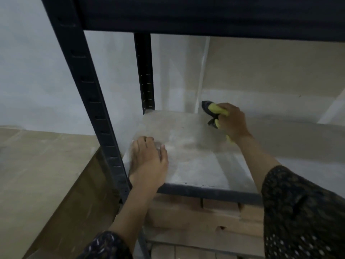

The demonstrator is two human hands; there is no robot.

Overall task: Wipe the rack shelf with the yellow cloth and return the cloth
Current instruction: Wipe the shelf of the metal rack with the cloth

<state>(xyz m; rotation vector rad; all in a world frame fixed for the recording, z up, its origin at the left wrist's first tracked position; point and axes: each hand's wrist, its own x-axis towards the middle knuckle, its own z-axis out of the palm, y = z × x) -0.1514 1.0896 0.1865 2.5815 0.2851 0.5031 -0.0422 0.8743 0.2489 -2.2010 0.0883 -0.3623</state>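
In the head view, brown cardboard boxes are stacked on the level below the pale grey, dusty rack shelf of the dark metal rack. The crumpled yellow cloth with a dark grey side is gripped by the curled fingers of the right hand at the back of the shelf. It sticks out from the fingers toward nine o'clock. At seven o'clock from it, the left hand is laid flat on the shelf with the fingers straight.

- The yellow cloth is hiding mostly inside the right hand, with only bunched ends showing.
- The rack shelf is running off the right edge.
- Blurred cardboard boxes are lying half-covered by the front rail.
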